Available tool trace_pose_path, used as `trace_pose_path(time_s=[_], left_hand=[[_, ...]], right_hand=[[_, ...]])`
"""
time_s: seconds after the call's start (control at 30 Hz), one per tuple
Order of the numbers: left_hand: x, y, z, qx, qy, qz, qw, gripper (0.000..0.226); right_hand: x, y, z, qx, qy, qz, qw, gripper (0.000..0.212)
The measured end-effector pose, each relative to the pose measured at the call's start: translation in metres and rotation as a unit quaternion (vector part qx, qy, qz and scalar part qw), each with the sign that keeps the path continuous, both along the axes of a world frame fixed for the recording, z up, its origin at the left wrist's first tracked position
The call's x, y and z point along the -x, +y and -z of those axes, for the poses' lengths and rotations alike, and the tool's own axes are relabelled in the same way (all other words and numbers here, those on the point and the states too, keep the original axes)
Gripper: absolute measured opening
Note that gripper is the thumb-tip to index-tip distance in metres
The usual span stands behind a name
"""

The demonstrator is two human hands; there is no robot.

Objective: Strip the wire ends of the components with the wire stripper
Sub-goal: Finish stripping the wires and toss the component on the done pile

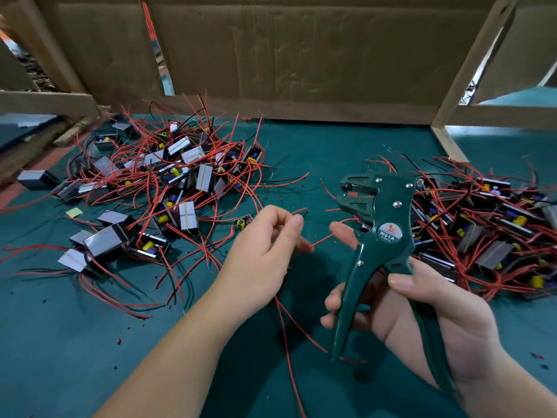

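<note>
My right hand (422,312) grips the handles of a dark green wire stripper (380,233), held upright with its jaws (352,194) open and pointing left. My left hand (265,251) hovers just left of the tool, its fingertips pinching thin red and black wires (301,212) whose ends point toward the jaws. More red wire (289,342) trails down from under that hand. The component those wires belong to is hidden beneath my left hand.
A big heap of small metal-cased components (168,176) with red and black leads fills the left of the green mat (90,357). A second heap (488,230) lies at the right. Cardboard walls (301,55) and wooden battens (449,143) close off the back.
</note>
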State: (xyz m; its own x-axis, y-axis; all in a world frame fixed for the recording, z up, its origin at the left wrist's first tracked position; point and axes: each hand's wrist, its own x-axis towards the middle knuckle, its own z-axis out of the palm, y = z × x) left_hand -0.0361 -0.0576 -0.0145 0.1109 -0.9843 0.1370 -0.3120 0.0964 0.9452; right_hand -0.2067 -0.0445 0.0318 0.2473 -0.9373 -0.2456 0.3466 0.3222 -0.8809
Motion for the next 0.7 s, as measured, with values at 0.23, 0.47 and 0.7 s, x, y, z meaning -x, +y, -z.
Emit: trace_pose_path(time_s=[0.23, 0.47, 0.7], left_hand=[[0.004, 0.002, 0.0, -0.001, 0.024, -0.006, 1.0, 0.021], [-0.006, -0.002, -0.007, 0.062, 0.087, -0.088, 0.99, 0.014], [-0.007, 0.002, -0.007, 0.093, -0.021, 0.007, 0.995, 0.018]], right_hand=[[0.008, 0.002, 0.013, -0.042, -0.169, -0.094, 0.98, 0.075], [0.02, -0.004, 0.025, -0.004, -0.276, -0.148, 0.95, 0.068], [0.019, -0.008, 0.039, -0.069, -0.185, -0.15, 0.969, 0.094]])
